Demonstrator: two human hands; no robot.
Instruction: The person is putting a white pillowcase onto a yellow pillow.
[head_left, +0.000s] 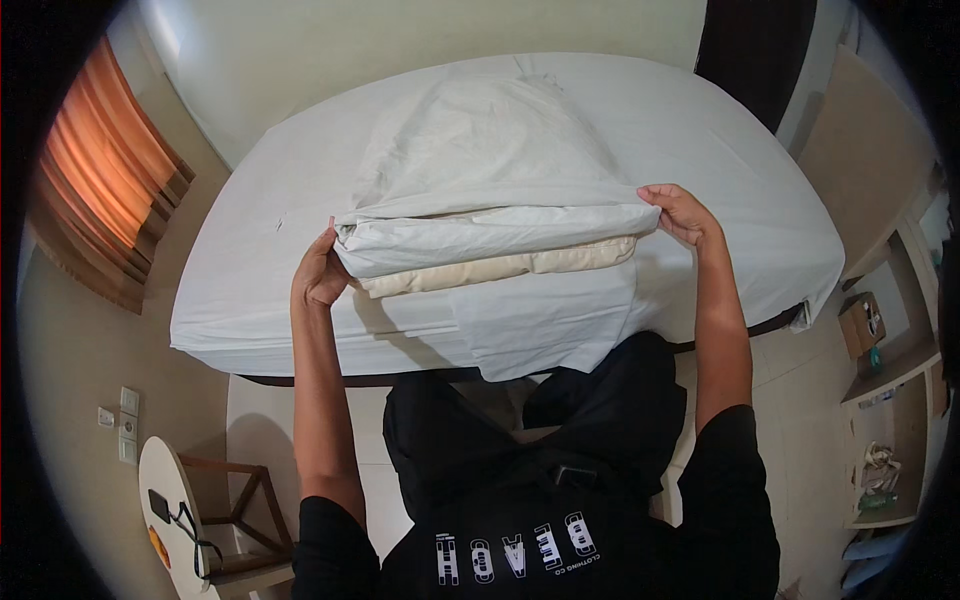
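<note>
A white pillowcase (495, 142) lies on the bed with its open edge towards me, and a cream pillow (502, 271) sticks out of that opening. My left hand (322, 266) grips the left corner of the pillowcase's edge, thumb up. My right hand (675, 211) pinches the right corner of the same edge between thumb and fingers. The edge is stretched between both hands. Beneath the pillow, a loose white cloth (551, 322) hangs over the near side of the bed.
The bed, in a white sheet (247, 247), fills the middle. At lower left stands a round table (169, 480) with a dark device and a strap. Shelves (892, 375) with small items line the right. An orange curtain (112, 172) hangs at upper left.
</note>
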